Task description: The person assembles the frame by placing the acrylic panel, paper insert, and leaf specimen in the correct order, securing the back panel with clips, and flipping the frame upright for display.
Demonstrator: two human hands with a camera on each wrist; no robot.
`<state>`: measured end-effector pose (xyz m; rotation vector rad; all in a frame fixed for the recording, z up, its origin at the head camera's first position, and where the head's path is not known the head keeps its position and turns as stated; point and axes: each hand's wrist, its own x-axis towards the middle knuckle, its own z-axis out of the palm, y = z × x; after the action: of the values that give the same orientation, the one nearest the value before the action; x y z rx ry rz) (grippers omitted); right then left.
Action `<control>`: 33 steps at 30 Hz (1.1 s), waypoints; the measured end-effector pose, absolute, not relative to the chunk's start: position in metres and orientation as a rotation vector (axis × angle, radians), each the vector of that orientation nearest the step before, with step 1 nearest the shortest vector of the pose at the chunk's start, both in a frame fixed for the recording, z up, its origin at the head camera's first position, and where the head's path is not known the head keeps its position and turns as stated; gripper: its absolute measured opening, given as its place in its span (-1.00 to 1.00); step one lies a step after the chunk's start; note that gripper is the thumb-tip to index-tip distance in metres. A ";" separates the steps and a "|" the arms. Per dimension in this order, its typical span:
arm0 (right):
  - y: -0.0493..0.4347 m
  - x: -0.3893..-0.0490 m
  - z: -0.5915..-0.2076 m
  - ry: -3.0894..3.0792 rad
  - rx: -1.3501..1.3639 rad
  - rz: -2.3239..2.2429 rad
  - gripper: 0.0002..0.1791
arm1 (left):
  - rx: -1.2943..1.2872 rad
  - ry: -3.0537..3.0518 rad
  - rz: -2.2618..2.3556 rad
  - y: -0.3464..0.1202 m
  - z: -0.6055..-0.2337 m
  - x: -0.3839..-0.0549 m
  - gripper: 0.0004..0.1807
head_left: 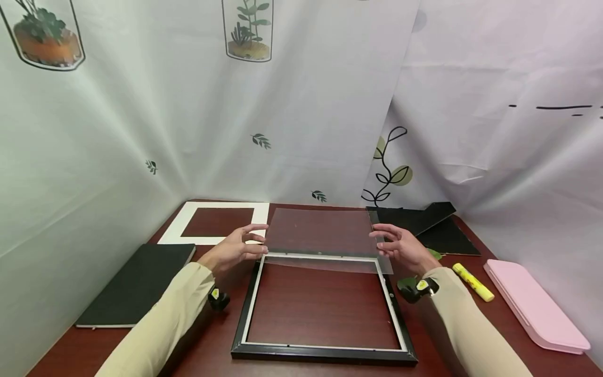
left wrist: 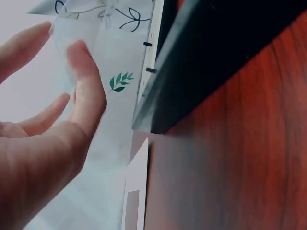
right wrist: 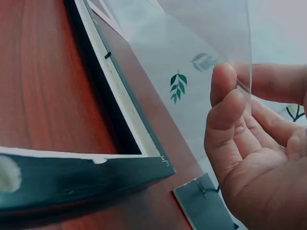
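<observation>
I pinch a clear sheet by its two short sides, left hand at one edge and right hand at the other. The right wrist view shows my right thumb and fingers closed on its edge; my left fingertips have hold of the opposite one. I have the sheet tilted above the far side of a black frame, and from my head its near edge overlaps that far rail. Whether the two touch, I cannot tell. The frame lies flat on the brown table, with small dark tabs along its pale inner lip.

Close beyond my left hand lies a white mat with a rectangular opening, and nearer me on that side is a dark folder. Past my right hand, dark boards lie at the back, one strip slanting across; the sheet's right edge overlaps them from my head. A green leaf peeks out behind my right wrist. Further right are a yellow tube and a pink case, near each other. A printed cloth hangs behind everything.
</observation>
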<state>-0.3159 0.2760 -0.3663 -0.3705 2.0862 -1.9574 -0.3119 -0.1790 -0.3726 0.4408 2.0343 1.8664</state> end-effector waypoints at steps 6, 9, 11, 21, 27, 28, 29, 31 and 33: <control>0.275 -0.308 -0.371 2.023 -0.423 -2.029 -0.27 | 0.474 2.068 1.838 -0.183 -0.377 -0.311 -0.16; 0.273 -0.306 -0.373 2.016 -0.455 -2.048 -0.25 | 0.482 2.118 1.833 -0.184 -0.379 -0.310 -0.15; 0.272 -0.304 -0.373 2.010 -0.480 -2.062 -0.24 | 0.485 2.136 1.846 -0.184 -0.379 -0.310 -0.13; 0.267 -0.291 -0.371 2.137 -0.507 -1.963 -0.04 | 0.471 2.110 1.913 -0.185 -0.382 -0.306 -0.16; 0.266 -0.284 -0.370 2.380 -0.501 -1.768 -0.09 | 0.502 2.143 1.851 -0.187 -0.385 -0.301 -0.13; 0.266 -0.284 -0.370 2.401 -0.493 -1.752 -0.10 | 0.507 2.128 1.855 -0.188 -0.386 -0.300 -0.13; 0.266 -0.283 -0.371 2.407 -0.488 -1.742 -0.12 | 0.513 2.117 1.856 -0.188 -0.387 -0.299 -0.13; 0.266 -0.282 -0.371 2.400 -0.467 -1.733 -0.14 | 0.530 2.102 1.847 -0.189 -0.388 -0.297 -0.11; 0.267 -0.280 -0.372 2.374 -0.451 -1.729 -0.14 | 0.524 2.095 1.832 -0.190 -0.390 -0.296 -0.11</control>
<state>-0.2801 0.2672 -0.3717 -0.4512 2.3743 -1.7293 -0.2955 -0.1896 -0.3895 0.5243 2.0949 1.8321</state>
